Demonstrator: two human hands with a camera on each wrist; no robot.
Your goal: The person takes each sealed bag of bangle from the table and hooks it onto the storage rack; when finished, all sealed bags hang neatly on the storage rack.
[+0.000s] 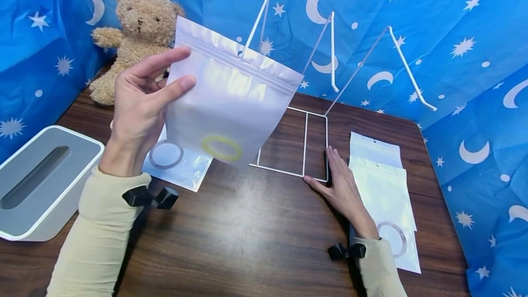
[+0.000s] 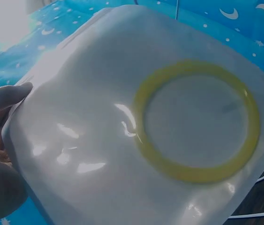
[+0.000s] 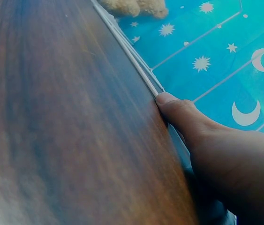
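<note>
My left hand (image 1: 142,93) pinches the left edge of a white zip bag (image 1: 222,95) between thumb and fingers, holding it up above the table. A yellow ring (image 2: 197,174) shows in the bag's lower part. The bag's hang hole is at the lower end of the leftmost prong of a white wire rack (image 1: 305,145); whether the prong passes through it I cannot tell. My right hand (image 1: 344,187) lies at the near right corner of the rack's base, fingers extended. In the right wrist view its thumb (image 3: 188,117) touches the wire. The bag hides part of the rack.
Two overlapping white bags (image 1: 381,191) lie at the right, one with a greyish ring. Another ring bag (image 1: 185,171) lies under the raised one. A grey-topped box (image 1: 53,182) stands at left, a teddy bear (image 1: 142,26) behind. Two more rack prongs (image 1: 333,54) jut out.
</note>
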